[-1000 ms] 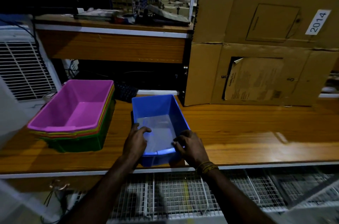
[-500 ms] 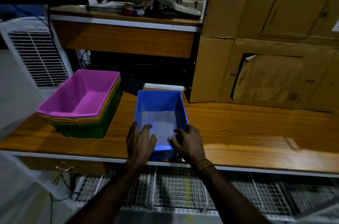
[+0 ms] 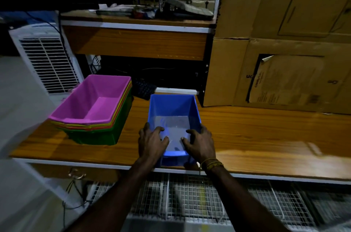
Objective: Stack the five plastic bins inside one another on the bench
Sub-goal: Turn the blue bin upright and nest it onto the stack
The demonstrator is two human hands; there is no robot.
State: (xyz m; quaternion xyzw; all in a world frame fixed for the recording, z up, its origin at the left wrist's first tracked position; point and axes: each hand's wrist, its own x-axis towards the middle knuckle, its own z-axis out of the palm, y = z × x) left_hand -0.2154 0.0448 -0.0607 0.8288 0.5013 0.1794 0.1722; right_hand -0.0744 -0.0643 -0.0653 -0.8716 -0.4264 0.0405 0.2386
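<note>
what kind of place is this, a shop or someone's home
Probably a storeroom or workshop, not a home. Big cardboard boxes are stacked beside a wooden bench, a shelf behind holds cluttered parts, and wire racks sit under the bench.

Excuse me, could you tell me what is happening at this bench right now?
A person is nesting plastic bins. Both hands, left hand and right hand, grip the near end of the blue bin, which sits alone on the wooden bench. To its left stands a nested stack with the pink bin on top. The blue bin is not yet stacked.
</note>
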